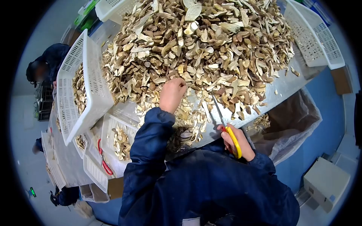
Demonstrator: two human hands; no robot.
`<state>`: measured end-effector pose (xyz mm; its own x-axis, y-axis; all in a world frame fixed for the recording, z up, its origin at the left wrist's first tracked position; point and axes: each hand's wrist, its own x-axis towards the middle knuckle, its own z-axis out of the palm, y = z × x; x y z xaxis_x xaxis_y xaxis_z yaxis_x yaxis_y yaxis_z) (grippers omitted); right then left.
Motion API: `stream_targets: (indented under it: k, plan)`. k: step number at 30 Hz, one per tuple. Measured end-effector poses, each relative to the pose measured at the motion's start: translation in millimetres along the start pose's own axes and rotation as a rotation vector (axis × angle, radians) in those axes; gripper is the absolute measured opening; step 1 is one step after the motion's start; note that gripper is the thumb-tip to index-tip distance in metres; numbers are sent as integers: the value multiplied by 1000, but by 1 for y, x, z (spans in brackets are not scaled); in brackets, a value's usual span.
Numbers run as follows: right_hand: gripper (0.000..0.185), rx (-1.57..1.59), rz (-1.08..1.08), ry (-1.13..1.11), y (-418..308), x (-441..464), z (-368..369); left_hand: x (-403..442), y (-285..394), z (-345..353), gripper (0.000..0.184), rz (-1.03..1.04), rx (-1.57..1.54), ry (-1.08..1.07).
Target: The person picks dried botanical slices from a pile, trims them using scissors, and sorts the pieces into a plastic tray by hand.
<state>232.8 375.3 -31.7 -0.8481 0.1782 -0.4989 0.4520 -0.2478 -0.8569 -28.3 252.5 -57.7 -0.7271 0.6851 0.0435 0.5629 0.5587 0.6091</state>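
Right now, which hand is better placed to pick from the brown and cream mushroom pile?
Likely your left hand: it's at the near edge of the pile, while your right hand holds yellow-handled metal scissors.

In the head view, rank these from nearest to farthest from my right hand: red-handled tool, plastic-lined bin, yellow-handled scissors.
From your right hand:
1. Yellow-handled scissors, held in it.
2. Plastic-lined bin, off to its right.
3. Red-handled tool, far to the left.
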Motion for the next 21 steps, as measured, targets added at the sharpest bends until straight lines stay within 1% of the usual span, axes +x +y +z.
stream_targets:
  k: [1, 4, 5, 6, 8, 9, 12, 13, 14, 16, 17, 20, 21]
  plan:
    - [34, 6, 4, 1, 1, -1, -1, -6, -2, -3, 15, 18, -26, -37]
    - [33, 14, 22, -9, 0, 4, -3, -28, -22, -10, 13, -17, -410, 41]
    - [33, 7, 33, -13, -1, 5, -3, -36, -29, -26, 10, -505, -869, -172]
    - [33, -1, 43, -16, -2, 5, -2, -35, -36, -37, 10, -390, -1397, -267]
    - [32, -27, 39, -27, -5, 6, 0, -45, -33, -38, 11, -458, -1532, -49]
    - [32, -41, 36, -34, -6, 6, 2, -43, -27, -41, 12, -506, -1488, 31]
    - [31, -30, 39, -43, -5, 6, 3, -27, -51, -35, 16, -439, -971, -134]
    - [31, -35, 31, -39, -6, 6, 3, -20, -26, -38, 19, -431, -588, -131]
    - [31, -39, 24, -34, -7, 5, 3, -14, -39, -17, 19, -88, -293, 4]
    - [31, -39, 18, -24, -7, 3, 3, -7, -11, -10, 19, -118, 1, 24]
    - [31, -33, 21, -20, -6, 2, 2, -6, -17, 0, 19, -32, 114, 68]
    - [31, -42, 19, 4, -5, 0, 0, -8, -17, 1, 20, -89, 28, -40]
    - [32, -47, 17, 14, -5, 1, 0, -13, -27, 1, 18, 28, -177, -6]
